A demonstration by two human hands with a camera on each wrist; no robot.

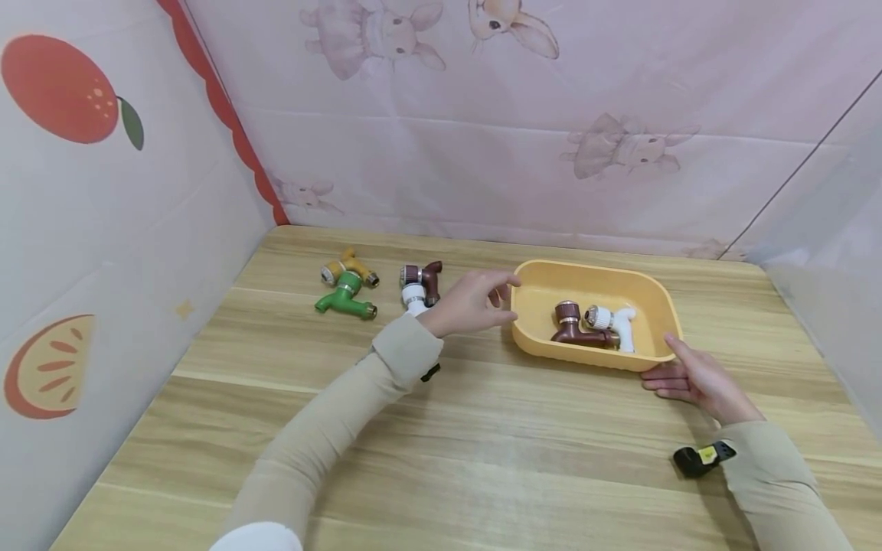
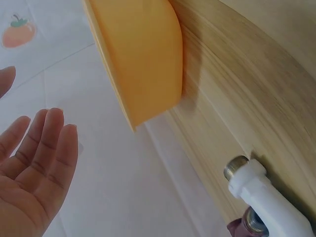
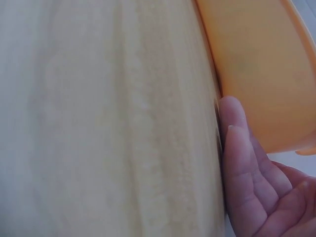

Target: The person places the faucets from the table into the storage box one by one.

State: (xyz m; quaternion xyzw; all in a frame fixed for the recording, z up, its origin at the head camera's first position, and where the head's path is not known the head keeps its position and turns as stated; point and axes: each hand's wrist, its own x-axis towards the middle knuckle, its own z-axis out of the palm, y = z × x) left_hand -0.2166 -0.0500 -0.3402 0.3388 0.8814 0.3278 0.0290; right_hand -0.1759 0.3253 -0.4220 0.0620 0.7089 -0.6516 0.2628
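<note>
- Left hand (image 1: 472,304) stretched out over the desk (image 1: 482,428), just beside the left end of the yellow tub (image 1: 534,333); grip apart, fingers relaxed and spread, nothing held, fingertips near the tub's left rim.
- Same seen from the left wrist view: open palm with straight fingers (image 2: 42,163), tub's outer wall (image 2: 143,59) close ahead.
- Right hand (image 1: 696,379) laid flat on the desk at the tub's near right corner; grip apart, fingers straight, index finger lying against the tub's rim, thumb side resting on the wood.
- From the right wrist view, fingertip (image 3: 232,118) pressed to the tub's orange-yellow wall (image 3: 261,74) where wall meets desk.
- Yellow tub sitting upright on the desk, right of centre, between the two hands.
- Inside the tub: brown tap (image 1: 575,325) on the left, white tap (image 1: 616,321) on the right, touching or nearly so.
- On the desk left of the left hand: brown and white tap pair (image 1: 420,287) lying close together, partly hidden by the wrist; the white one's threaded end also showing in the left wrist view (image 2: 256,185).
- Further left: yellow tap (image 1: 347,269) and green tap (image 1: 344,298), just beside one another.
- Black wrist band with a yellow patch (image 1: 703,458) on the right sleeve.
</note>
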